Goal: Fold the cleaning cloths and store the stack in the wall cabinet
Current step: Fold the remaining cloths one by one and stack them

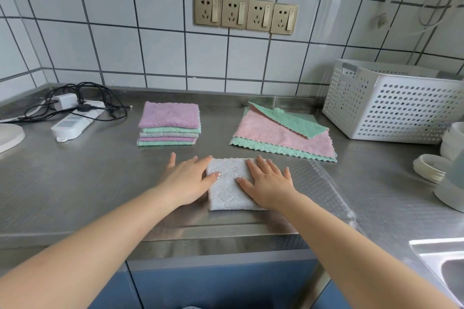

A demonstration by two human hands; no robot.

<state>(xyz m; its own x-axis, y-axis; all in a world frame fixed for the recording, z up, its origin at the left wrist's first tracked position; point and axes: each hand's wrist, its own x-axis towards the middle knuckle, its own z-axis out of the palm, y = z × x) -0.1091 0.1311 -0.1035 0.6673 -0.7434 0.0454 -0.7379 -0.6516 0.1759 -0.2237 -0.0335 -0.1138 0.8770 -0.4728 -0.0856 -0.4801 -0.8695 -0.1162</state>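
On a steel kitchen counter, a person's left hand [187, 178] and right hand [267, 180] are covering both side edges of a folded grey cloth [227, 183]. The frame's right edge is cutting off a white perforated basket [391, 105], stacked white dishes [434, 168] and a sink [449, 268]. A pink cloth [281, 135] is hiding most of the green cloth [276, 149] beneath it.

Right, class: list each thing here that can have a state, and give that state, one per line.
Grey cloth: folded, pressed flat by both hands.
Stack: folded cloths, piled.
Loose cloths: unfolded, one corner turned over.
Left hand: flat, fingers straight.
Right hand: flat, fingers straight.
Power strip: charger plugged in.
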